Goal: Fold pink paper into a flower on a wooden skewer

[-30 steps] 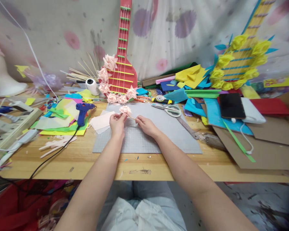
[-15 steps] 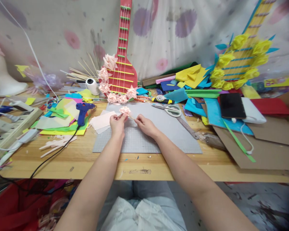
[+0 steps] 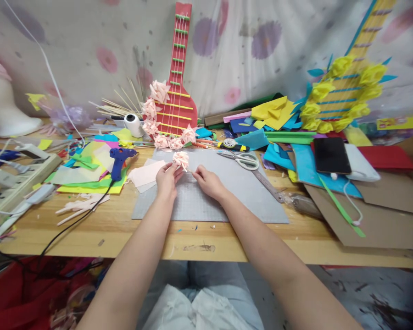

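Over the grey cutting mat [image 3: 206, 208], my left hand [image 3: 166, 181] pinches a pale pink paper flower [image 3: 181, 160] from its left and lower side. Its layered petals face up and outward. My right hand [image 3: 208, 181] is closed just to the right, its thumb and fingers pinching a thin stick [image 3: 190, 171] that points at the flower's underside. Whether the stick touches the flower I cannot tell. Pink paper sheets [image 3: 146, 175] lie left of my left hand. Behind my hands stands a red paper guitar [image 3: 177, 117] edged with similar pink flowers.
A blue glue gun [image 3: 119, 161] rests on coloured sheets at the left, its cord trailing off the table. Scissors [image 3: 246, 160] and a metal ruler [image 3: 266, 183] lie on the mat's right. Cardboard [image 3: 375, 224], a phone [image 3: 332, 153] and a yellow guitar [image 3: 340, 98] are farther right.
The flower has turned in my left hand, showing more of its petals. My right hand keeps its pinch close by. The view has tilted slightly upward.
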The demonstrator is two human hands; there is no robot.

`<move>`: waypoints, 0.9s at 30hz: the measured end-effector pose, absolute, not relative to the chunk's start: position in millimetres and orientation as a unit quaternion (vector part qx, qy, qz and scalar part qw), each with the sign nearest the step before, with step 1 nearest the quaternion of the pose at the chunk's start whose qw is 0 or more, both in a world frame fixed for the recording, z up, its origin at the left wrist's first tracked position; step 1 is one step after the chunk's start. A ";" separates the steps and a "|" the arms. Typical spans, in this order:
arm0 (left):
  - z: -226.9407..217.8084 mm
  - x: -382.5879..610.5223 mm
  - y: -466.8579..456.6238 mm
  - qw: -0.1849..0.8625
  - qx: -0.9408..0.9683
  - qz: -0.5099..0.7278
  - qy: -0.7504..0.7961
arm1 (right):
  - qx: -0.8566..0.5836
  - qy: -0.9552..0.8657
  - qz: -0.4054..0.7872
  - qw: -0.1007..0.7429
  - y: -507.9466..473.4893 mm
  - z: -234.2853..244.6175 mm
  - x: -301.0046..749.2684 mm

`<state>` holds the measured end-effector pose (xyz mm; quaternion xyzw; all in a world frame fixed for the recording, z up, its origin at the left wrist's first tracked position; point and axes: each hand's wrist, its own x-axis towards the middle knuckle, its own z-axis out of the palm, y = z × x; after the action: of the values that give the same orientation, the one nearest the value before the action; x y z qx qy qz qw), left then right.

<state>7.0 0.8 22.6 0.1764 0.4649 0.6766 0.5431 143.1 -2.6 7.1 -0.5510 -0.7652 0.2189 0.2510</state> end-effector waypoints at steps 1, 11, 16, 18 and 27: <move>22.9 6.7 0.9 0.539 0.178 0.677 0.468 | -0.553 -0.765 0.218 0.248 -2.6 7.0 143.3; 26.0 7.9 0.1 0.504 0.152 0.692 0.494 | -0.549 -0.766 0.229 0.244 -1.3 5.8 144.4; 24.9 3.7 2.4 0.508 0.143 0.683 0.505 | -0.541 -0.769 0.232 0.248 -1.9 4.7 142.4; 24.0 2.7 3.2 0.515 0.147 0.678 0.503 | -0.544 -0.767 0.231 0.249 -2.2 4.9 141.7; 23.5 5.9 1.2 0.531 0.199 0.675 0.473 | -0.551 -0.760 0.236 0.249 -1.6 8.4 143.4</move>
<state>5.9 1.2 23.5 0.1989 0.4728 0.6747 0.5307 143.4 -1.6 8.4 -0.5512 -0.7605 0.2361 0.2493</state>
